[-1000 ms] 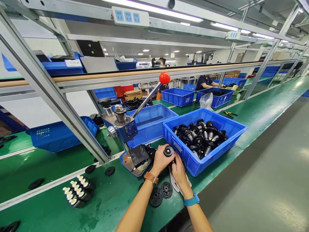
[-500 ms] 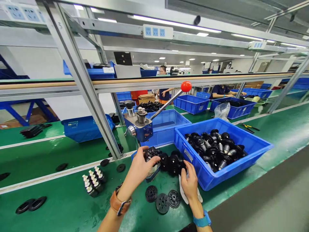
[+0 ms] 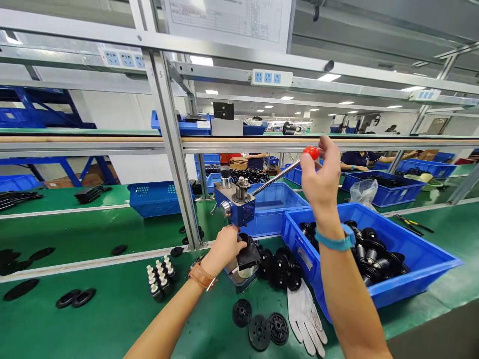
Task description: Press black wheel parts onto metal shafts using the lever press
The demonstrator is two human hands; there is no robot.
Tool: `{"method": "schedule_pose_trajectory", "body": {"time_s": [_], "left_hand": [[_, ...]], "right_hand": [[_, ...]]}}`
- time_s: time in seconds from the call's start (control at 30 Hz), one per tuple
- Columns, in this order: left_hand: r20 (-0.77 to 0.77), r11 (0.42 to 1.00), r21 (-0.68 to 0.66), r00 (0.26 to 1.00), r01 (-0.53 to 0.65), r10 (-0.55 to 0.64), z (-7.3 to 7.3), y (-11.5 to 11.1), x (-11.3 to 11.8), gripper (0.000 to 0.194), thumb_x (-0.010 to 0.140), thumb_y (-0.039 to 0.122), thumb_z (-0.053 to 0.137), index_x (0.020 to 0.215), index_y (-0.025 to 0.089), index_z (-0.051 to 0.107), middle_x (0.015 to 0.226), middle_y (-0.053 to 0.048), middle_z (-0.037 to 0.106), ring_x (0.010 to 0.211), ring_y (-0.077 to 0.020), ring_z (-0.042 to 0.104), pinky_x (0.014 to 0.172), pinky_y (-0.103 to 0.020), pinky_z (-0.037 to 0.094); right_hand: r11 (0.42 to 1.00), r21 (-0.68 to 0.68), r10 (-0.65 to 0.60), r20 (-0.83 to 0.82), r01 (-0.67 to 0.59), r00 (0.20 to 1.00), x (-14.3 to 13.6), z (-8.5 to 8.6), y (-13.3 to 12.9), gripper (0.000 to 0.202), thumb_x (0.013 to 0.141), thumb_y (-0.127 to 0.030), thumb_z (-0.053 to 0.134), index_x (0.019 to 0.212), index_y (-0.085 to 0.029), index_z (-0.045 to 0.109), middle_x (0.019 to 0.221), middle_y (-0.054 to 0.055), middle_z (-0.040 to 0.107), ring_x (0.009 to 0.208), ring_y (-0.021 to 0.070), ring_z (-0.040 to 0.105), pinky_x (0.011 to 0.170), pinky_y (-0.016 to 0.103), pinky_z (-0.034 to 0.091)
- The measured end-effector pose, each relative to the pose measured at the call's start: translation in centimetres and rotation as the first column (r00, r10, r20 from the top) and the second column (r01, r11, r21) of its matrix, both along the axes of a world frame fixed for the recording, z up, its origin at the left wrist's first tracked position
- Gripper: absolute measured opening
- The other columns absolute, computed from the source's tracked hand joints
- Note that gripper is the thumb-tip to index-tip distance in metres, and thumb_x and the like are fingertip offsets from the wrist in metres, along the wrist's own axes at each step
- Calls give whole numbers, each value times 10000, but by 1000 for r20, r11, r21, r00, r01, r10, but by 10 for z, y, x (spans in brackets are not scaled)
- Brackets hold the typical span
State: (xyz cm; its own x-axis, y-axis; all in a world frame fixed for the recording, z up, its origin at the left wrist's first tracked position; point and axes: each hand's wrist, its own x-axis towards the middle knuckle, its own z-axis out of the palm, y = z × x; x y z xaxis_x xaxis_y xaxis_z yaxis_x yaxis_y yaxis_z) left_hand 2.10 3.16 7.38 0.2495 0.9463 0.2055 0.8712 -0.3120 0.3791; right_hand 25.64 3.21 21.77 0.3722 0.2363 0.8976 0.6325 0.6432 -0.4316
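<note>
Blue metal lever press [image 3: 245, 213], centre, lever raised: step in hand appears to be lever actuation; next move likely calls for a downward pull.
Left to right: open room above the green bench top [image 3: 112, 329]; left hand [image 3: 224, 247], partly bent beside the press base, hold not discernible; right hand [image 3: 325, 182], half-curled about the red ball knob [image 3: 311, 151], firmness unclear; blue plastic bin [image 3: 411, 288], rim limiting movement.

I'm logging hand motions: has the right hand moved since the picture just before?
Yes, upward: judged against the blue press, the right hand has risen from beside the clustered black parts to the red lever knob.
</note>
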Motion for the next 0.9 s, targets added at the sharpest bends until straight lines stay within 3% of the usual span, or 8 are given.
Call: {"method": "schedule_pose_trajectory", "body": {"time_s": [0.07, 0.13, 0.3, 0.47, 0.6, 0.73, 0.9], "left_hand": [[103, 998, -6, 993, -56, 56, -1, 3, 0, 295, 745, 172, 778, 1022, 121, 689, 952, -112, 747, 841, -239, 690, 713, -300, 490], [221, 996, -26, 971, -86, 89, -2, 6, -1, 291, 688, 169, 808, 944, 139, 672, 840, -49, 714, 735, -194, 643, 631, -271, 449], [422, 995, -68, 901, -77, 99, -10, 12, -2, 258, 604, 195, 848, 662, 190, 596, 635, 37, 605, 616, -149, 554, 564, -260, 370], [482, 993, -102, 870, -58, 101, -21, 10, 2, 347, 627, 386, 875, 635, 203, 580, 645, 18, 624, 652, -185, 585, 568, -281, 361], [443, 999, -21, 896, -30, 37, -19, 4, 5, 230, 704, 307, 801, 646, 201, 605, 795, -23, 673, 746, -202, 623, 666, -296, 434], [310, 1000, -15, 950, -16, 20, -16, 5, 8, 244, 708, 277, 812, 665, 209, 582, 776, -13, 643, 738, -206, 605, 662, -300, 417], [347, 998, 0, 936, -55, 52, -25, 7, 9, 227, 814, 364, 744, 756, 206, 592, 878, -42, 648, 831, -234, 634, 718, -323, 453]], "right_hand": [[998, -66, 23, 43, -20, 999, 4, 18, 14, 293, 906, -282, 613, 1166, -169, 688, 1138, 105, 713, 1025, 223, 666, 927, 414, 546], [994, -111, 21, 67, -13, 998, 7, 24, 18, 174, 913, -307, 607, 940, -173, 714, 864, 41, 709, 787, 174, 644, 804, 355, 530], [968, -200, -149, 38, 153, 988, 16, 9, -4, 253, 890, -377, 666, 719, -192, 687, 583, -29, 561, 579, 139, 524, 634, 300, 423], [898, -396, -221, -23, 194, 975, 27, -25, -38, 335, 883, -457, 686, 667, -202, 691, 496, -32, 531, 508, 138, 502, 588, 301, 411], [848, -511, -194, -52, 141, 980, 31, -48, -55, 391, 891, -521, 678, 662, -204, 678, 521, -17, 593, 489, 142, 533, 547, 298, 420], [849, -508, -202, -57, 146, 978, 31, -56, -60, 402, 896, -542, 673, 683, -202, 679, 535, -11, 602, 488, 144, 531, 525, 295, 414], [789, -588, -214, 4, 175, 977, 38, -67, -65, 456, 905, -576, 641, 640, -204, 660, 518, -10, 590, 504, 143, 531, 538, 290, 402]]}}
